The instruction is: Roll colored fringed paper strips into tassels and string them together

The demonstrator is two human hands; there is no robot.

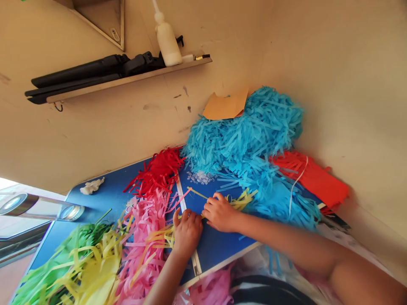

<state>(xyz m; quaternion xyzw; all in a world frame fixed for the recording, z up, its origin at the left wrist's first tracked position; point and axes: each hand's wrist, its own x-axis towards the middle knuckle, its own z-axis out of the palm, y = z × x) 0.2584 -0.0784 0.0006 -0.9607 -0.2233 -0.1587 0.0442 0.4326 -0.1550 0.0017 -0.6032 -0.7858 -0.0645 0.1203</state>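
My left hand (187, 231) and my right hand (219, 212) rest close together on the blue table (108, 197), fingers curled. Between them they pinch a thin yellow paper strip (199, 193) that runs up and left from the fingertips. More yellow strips (243, 199) lie just right of my right hand. A pile of pink strips (146, 237) sits directly left of my left hand.
A big heap of light blue strips (251, 140) fills the corner, with red-orange paper (313, 178) at its right and red strips (157, 171) at its left. Yellow (95, 267) and green strips (47, 275) lie front left. A wall shelf (127, 78) carries a white bottle (167, 40).
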